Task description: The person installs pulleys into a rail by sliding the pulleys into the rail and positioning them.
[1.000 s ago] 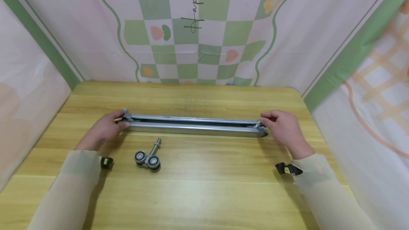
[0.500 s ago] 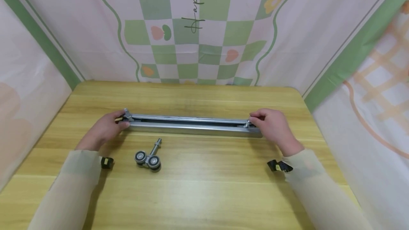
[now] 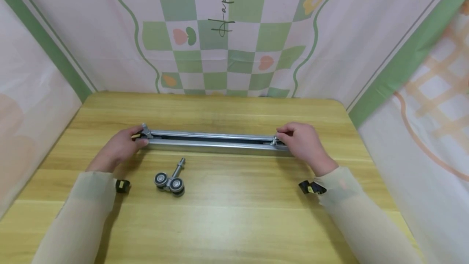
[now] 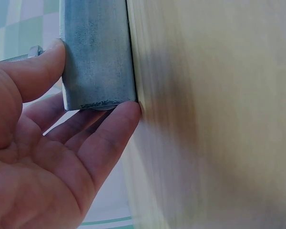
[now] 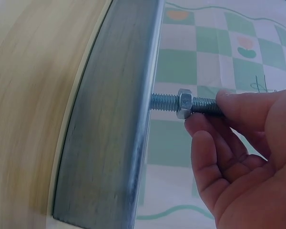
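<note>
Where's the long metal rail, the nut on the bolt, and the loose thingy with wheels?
Long metal rail (image 3: 220,148): head view, middle of its near side.
Nut (image 5: 185,104): right wrist view, middle of its side faces.
Loose wheeled roller (image 3: 169,183): head view, metal between its two front wheels.

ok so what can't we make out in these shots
Left wrist view: the long silver metal rail, its far end cut off by the top edge.
Right wrist view: the threaded silver metal bolt, its outer tip covered by the right hand's grip, its base by the rail.
Head view: the rail's right end, behind that grip.
</note>
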`<state>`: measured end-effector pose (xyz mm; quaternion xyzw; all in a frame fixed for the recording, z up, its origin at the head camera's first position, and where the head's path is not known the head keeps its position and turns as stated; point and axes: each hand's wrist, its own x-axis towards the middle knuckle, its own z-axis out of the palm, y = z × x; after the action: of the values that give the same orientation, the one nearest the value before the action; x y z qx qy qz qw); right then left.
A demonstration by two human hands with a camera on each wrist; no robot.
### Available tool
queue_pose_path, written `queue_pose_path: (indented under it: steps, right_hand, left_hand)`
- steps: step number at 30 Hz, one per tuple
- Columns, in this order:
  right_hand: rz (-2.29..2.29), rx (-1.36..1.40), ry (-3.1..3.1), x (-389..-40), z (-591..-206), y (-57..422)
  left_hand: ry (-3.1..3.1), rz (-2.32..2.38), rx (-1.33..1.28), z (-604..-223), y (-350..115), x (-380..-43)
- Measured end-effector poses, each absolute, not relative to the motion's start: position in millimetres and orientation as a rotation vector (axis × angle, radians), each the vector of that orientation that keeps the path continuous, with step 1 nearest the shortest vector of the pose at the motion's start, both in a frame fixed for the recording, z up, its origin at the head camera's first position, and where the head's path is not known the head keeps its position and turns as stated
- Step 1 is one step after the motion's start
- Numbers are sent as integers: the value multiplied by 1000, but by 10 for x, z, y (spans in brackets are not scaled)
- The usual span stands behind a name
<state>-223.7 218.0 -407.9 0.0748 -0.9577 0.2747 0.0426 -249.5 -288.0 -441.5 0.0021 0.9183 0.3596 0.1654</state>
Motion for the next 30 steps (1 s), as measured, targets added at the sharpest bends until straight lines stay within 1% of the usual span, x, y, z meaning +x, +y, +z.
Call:
queue_pose_path:
  steps: [30]
  right_hand:
    - [909, 319, -2928, -2303, -4089, 1770]
  left_hand:
    - [2605, 1027, 0, -4407, -2887, -2501]
